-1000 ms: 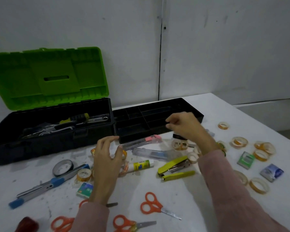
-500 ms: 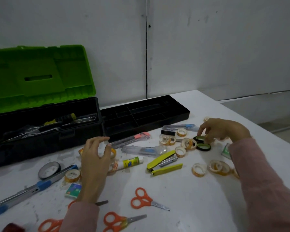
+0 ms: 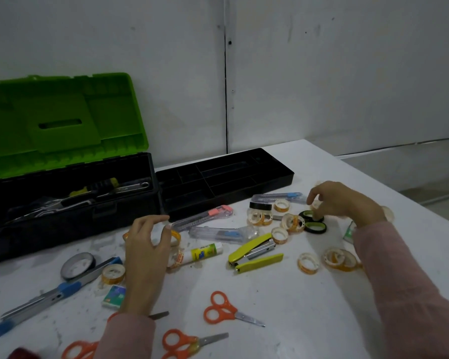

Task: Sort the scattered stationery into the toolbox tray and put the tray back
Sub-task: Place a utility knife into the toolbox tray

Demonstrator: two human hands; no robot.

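Observation:
The black divided tray (image 3: pixel 283 178) lies beside the open toolbox (image 3: pixel 75 224) with its green lid (image 3: pixel 62 125) up. My right hand (image 3: pixel 342 203) reaches down onto a black tape roll (image 3: pixel 305 215); a second black roll (image 3: pixel 315 227) lies just in front. Whether the fingers grip the roll is hidden. My left hand (image 3: pixel 145 242) hovers with curved, spread fingers over clear tape rolls (image 3: pixel 175 237) and holds nothing. Three utility knives (image 3: pixel 202 218) (image 3: pixel 223 233) (image 3: pixel 278 198), a glue stick (image 3: pixel 205 252) and a yellow stapler (image 3: pixel 254 252) lie between my hands.
Orange scissors (image 3: pixel 223 309) (image 3: pixel 187 343) lie near the front edge. At the left are a long blue cutter (image 3: pixel 55 294), a dark tape roll (image 3: pixel 78 265) and a staple box (image 3: pixel 114 296). Several clear tape rolls (image 3: pixel 307 263) lie at the right. The table edge runs diagonally at right.
My right hand left the tray's front edge and moved right and down to the black tape rolls. My left hand stayed nearly still. The view shifted right.

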